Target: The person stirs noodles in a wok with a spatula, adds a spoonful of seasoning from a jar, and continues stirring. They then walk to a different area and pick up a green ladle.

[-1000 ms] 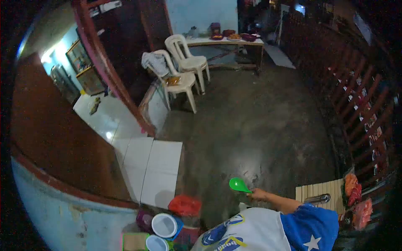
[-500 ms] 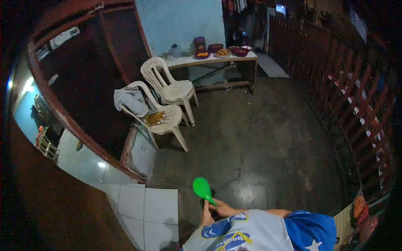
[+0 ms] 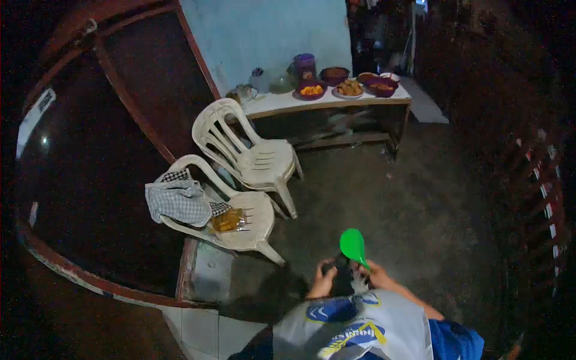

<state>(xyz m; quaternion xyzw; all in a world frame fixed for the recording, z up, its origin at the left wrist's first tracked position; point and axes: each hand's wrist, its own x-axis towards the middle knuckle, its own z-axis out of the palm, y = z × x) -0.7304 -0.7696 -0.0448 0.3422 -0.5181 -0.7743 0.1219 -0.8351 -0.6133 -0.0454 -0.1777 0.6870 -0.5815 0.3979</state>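
In my right hand is a bright green paddle-shaped spoon, its rounded head pointing up and away and its narrow end between my fingers. My left hand is a little to the left, fingers curled beside something dark; I cannot make out what it holds. A crumpled whitish piece shows just below my right hand. Both hands are low in front of my white and blue shirt, above the dark floor.
Two white plastic chairs stand ahead on the left, the nearer bearing a checked cloth and a clear packet. Behind them, a table holds a bowl of orange food and several other dishes. Slatted fencing runs along the right.
My hands have moved apart, having been together at the spoon's narrow end. The green spoon is now in my right hand. The view has shifted, with the chairs and table appearing larger.
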